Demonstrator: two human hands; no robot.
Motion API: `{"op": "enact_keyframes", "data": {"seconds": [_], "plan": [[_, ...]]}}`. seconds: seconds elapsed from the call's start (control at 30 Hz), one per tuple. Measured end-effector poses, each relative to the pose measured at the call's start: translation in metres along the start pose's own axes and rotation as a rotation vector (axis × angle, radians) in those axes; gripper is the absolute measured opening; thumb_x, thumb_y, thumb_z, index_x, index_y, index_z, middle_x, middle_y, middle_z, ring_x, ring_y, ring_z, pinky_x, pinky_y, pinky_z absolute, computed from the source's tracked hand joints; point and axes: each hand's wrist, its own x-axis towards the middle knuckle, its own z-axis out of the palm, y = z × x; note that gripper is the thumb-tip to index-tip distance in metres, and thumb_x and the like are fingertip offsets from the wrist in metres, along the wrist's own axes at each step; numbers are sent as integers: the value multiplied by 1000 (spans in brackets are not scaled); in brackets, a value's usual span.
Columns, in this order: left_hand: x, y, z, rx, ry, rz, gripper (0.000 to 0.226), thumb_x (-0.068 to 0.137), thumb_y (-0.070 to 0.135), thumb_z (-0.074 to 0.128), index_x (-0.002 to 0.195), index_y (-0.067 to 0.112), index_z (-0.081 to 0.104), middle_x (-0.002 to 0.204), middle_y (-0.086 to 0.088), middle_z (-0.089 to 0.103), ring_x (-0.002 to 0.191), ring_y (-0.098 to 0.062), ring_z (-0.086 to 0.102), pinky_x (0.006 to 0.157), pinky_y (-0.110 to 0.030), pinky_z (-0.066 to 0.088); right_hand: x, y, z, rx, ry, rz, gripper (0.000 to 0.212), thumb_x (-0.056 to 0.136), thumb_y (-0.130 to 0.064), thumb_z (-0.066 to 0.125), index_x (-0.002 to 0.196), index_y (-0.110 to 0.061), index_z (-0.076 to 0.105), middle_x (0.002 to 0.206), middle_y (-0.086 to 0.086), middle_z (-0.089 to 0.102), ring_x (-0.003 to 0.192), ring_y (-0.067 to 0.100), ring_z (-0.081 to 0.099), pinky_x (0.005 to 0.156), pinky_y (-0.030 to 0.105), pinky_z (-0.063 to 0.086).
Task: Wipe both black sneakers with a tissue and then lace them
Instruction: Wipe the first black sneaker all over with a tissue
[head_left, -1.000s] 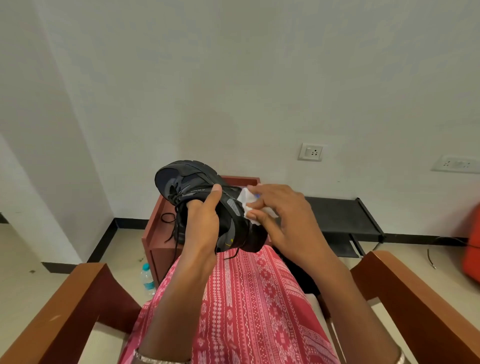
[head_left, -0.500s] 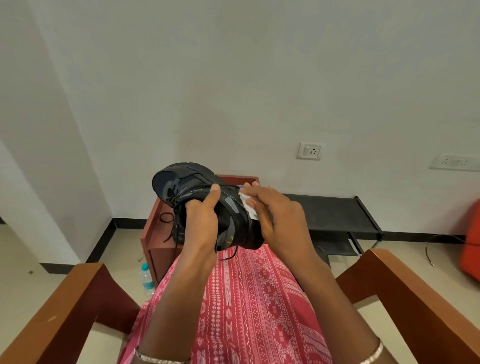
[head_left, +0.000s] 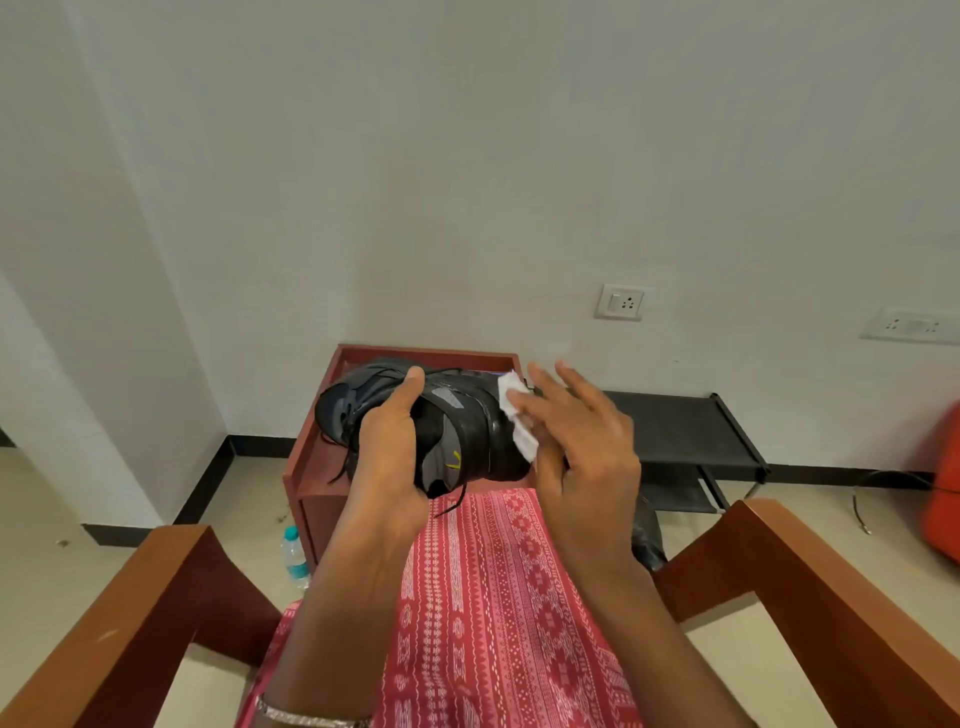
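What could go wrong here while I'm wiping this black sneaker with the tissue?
1. The right hand presses the white tissue on the black sneaker with straight, spread fingers, so the tissue could slip out and drop.
2. Only the left hand grips the sneaker, held in the air above the lap; a hard wipe might push it loose.
3. A loose lace dangles under the sneaker and could snag on a finger.

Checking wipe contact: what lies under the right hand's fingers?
A white tissue, pressed by the right hand against the black sneaker at its heel end. The hand covers the tissue's remainder and the heel beneath.
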Motion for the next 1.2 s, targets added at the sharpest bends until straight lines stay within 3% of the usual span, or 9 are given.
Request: {"op": "enact_keyframes", "data": {"seconds": [0.17, 0.23, 0.47, 0.6, 0.7, 0.77, 0.9, 1.03, 1.2], "plan": [[-5, -1, 5, -70, -46, -71, 45, 99, 47, 54, 105, 6, 70, 100, -14, 77, 84, -28, 76, 74, -42, 55, 11, -17, 8, -28, -4, 54, 33, 86, 7, 66, 111, -12, 74, 110, -1, 65, 108, 12, 52, 93, 18, 45], [-5, -1, 6, -89, -41, -71, 50, 100, 50, 49, 101, 5, 70, 96, -15, 78, 78, -27, 77, 76, -43, 54, -1, -29, 7, -1, -65, 26, 34, 86, 8, 67, 111, -13, 73, 110, -3, 67, 110, 11, 54, 95, 19, 46], [1, -1, 8, -69, 64, -55, 73, 90, 68, 52, 112, 0, 67, 106, -15, 72, 96, -32, 67, 94, -46, 47, -6, -57, 8, 296, -54, 113, 19, 91, -5, 70, 106, -16, 76, 102, -8, 72, 104, 8, 63, 89, 23, 52], [6, -11, 8, 60, 78, 35, 73, 83, 71, 55, 122, 10, 63, 110, -8, 73, 101, -24, 71, 92, -44, 54, 20, -58, 12, 458, -215, 245, 17, 91, -12, 71, 107, -17, 75, 104, -11, 69, 103, 9, 65, 87, 27, 54], [2, -12, 13, 123, 106, 101, 61, 95, 66, 44, 108, 12, 69, 100, -10, 76, 95, -25, 73, 88, -43, 56, 34, -53, 16, 387, -293, 281, 16, 91, -18, 71, 106, -17, 76, 107, -8, 65, 102, 5, 62, 87, 17, 49], [-1, -9, 13, 123, 140, 105, 63, 95, 66, 43, 110, 11, 68, 101, -13, 75, 95, -28, 74, 89, -45, 57, 33, -52, 15, 278, -316, 224, 13, 94, -24, 68, 103, -21, 77, 103, -7, 66, 100, 6, 59, 86, 18, 47], [4, -3, 5, -20, 120, 31, 94, 69, 80, 63, 126, 5, 60, 120, -16, 70, 103, -30, 72, 92, -49, 57, 2, -57, 6, 157, -209, 70, 12, 93, -19, 70, 103, -20, 75, 100, -7, 64, 97, 7, 52, 83, 16, 41], [5, 0, 10, -27, 182, 19, 80, 82, 73, 57, 122, 4, 61, 119, -16, 69, 94, -30, 70, 88, -50, 57, -15, -49, 6, 130, -130, 44, 13, 92, -22, 69, 104, -24, 74, 101, -14, 64, 101, 4, 49, 85, 20, 41], [-6, -4, 12, -42, 76, -8, 55, 95, 58, 54, 114, 8, 66, 108, -16, 74, 96, -30, 73, 86, -45, 58, 10, -40, 19, 65, -31, 86, 14, 97, -28, 60, 104, -27, 72, 100, -14, 63, 99, 10, 47, 81, 28, 36]]}}
